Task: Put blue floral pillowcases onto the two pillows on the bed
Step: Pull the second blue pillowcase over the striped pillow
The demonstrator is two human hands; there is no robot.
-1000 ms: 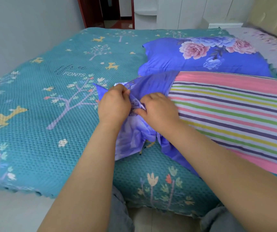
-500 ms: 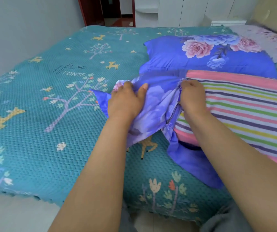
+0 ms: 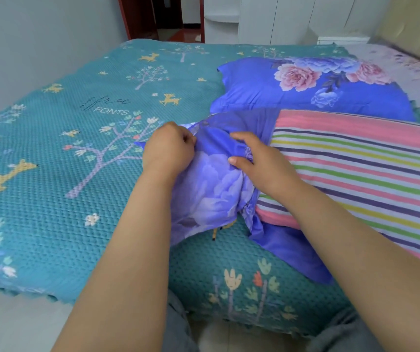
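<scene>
Two hands work one loose pillowcase [image 3: 211,189] on the bed [image 3: 51,174]: the left grip [image 3: 169,148] clenches bunched fabric, the right grip [image 3: 257,161] pinches a fold beside it. Just right of that grip lies the striped pillow [image 3: 356,168]; beyond it, a covered pillow [image 3: 305,90]

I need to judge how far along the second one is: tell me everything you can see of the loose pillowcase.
The loose pillowcase is thin blue cloth printed with a large pale flower, bunched and creased at the left end of the striped pillow, which is almost wholly bare. The left hand grips its upper edge; the right hand grips its folds. A flap lies on the bedspread.
</scene>
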